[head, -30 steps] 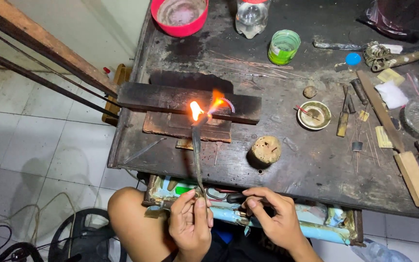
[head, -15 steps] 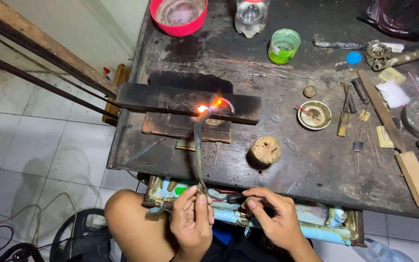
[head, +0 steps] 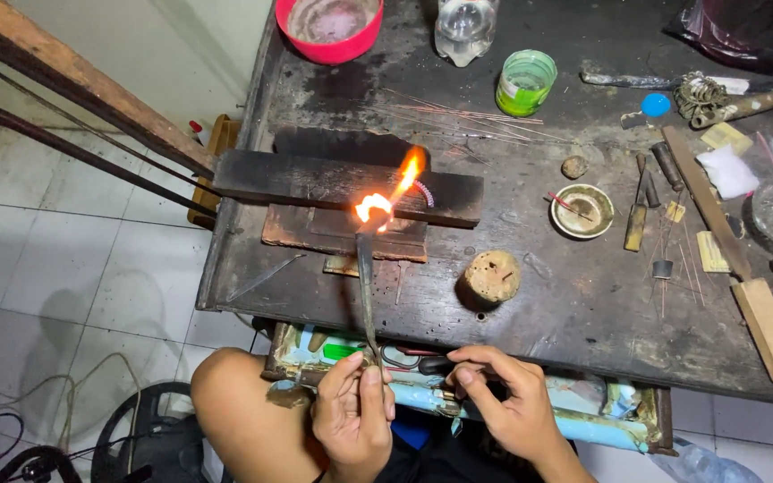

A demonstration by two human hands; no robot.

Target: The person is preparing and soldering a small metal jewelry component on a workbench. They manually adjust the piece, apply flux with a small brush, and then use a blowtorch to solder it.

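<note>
While the left hand (head: 353,413) pinches the near end of the long thin torch (head: 366,286), fingers closed tight around it, its long axis runs near to far across the front edge of the dark workbench (head: 530,295), nozzle pointing away from the person at the charred block (head: 342,183). And the flame (head: 388,199) is up now, taller and licking far-right across the block, where half a second ago it sat low and small. The right hand (head: 505,404) sits just right of the left one, fingertips pressed together on a small dark fitting by the open drawer (head: 601,407). A round cork-like lump (head: 490,275) rests right of the torch, a small metal dish (head: 581,211) farther right.
</note>
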